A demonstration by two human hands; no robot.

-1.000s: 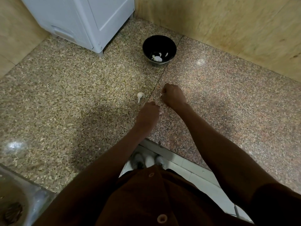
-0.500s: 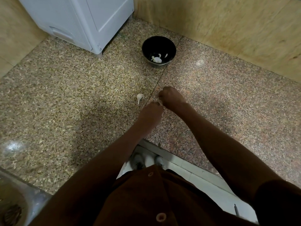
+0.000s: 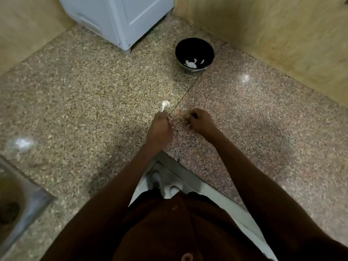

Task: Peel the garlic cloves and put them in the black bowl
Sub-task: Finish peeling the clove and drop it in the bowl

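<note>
Head view looks down on our two hands over a speckled granite desk (image 3: 79, 95). Our left hand (image 3: 160, 129) has its fingers curled, and a small white bit shows at its fingertips; it appears to pinch a garlic clove (image 3: 171, 120), though most of it is hidden. Our right hand (image 3: 200, 120) sits just beside it, apart from it, fingers curled inward; we cannot tell whether it holds anything. Just beyond the left hand, a garlic piece (image 3: 165, 105) with a thin white stalk lies on the desk, close to the seam between two slabs. Farther back, near the wall corner, stands the black bowl (image 3: 194, 48), with a few white peeled cloves (image 3: 191, 64) in its bottom. To the bowl's left is a white appliance (image 3: 120, 17). At the lower left edge we see part of a steel sink (image 3: 17, 200). Our brown shirt (image 3: 169, 232) fills the bottom.
</note>
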